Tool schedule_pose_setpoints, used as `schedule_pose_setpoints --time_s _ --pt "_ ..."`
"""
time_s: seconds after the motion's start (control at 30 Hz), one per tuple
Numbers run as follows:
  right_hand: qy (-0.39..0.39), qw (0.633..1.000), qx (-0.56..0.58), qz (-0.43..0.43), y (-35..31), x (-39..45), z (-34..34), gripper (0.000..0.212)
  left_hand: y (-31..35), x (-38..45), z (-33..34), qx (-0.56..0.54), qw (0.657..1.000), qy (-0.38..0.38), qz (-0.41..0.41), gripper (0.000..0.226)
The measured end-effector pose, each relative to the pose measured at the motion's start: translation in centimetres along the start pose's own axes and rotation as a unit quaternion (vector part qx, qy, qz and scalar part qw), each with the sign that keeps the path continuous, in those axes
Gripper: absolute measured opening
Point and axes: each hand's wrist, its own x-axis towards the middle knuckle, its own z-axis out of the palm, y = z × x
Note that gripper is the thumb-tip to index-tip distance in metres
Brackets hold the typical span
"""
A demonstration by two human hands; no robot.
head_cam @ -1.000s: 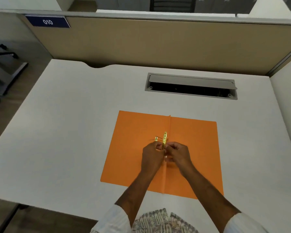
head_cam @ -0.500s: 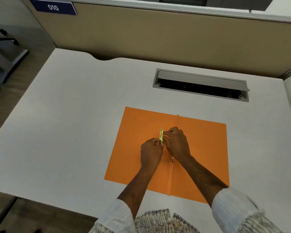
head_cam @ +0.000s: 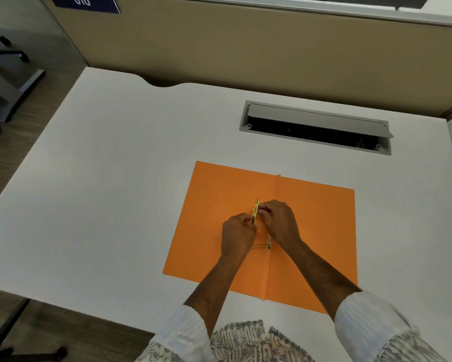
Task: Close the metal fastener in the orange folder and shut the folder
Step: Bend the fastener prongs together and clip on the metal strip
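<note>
Head view: an orange folder (head_cam: pixel 311 231) lies open near the desk's (head_cam: pixel 115 178) front edge. Left hand (head_cam: pixel 237 235) and right hand (head_cam: pixel 278 222) both pinch its brass fastener (head_cam: pixel 255 211) beside the spine. Fastener looks unfinished; folder not yet shut.

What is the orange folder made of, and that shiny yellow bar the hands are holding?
The orange folder looks like thin matte card: flat, dull, with a sharp crease down its middle. The yellow bar seems to be brass-coloured metal, since it glints. Both the left hand and right hand pinch it.
</note>
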Motion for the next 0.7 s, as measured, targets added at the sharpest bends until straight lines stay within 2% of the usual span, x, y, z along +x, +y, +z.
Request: schedule_pose_setpoints --time_s 0.37,0.47,0.57,0.7 --pt "-0.002 1.0 0.019 0.007 0.4 -0.2 -0.3 0.015 -0.1 0.1 0.3 -0.008 1.0 -0.015 0.018 0.025" --pt "0.017 1.0 0.009 0.002 0.5 -0.7 -0.4 0.02 -0.3 0.4 0.2 -0.03 0.999 -0.028 -0.002 0.025" --pt "0.037 0.999 -0.014 -0.031 0.8 -2.4 -0.3 0.02 -0.5 0.9 -0.1 -0.06 0.996 -0.051 -0.033 0.023" --pt "-0.003 0.996 -0.032 -0.084 1.5 -5.6 0.1 0.02 -0.8 1.2 -0.4 -0.071 0.994 -0.073 -0.04 0.026"
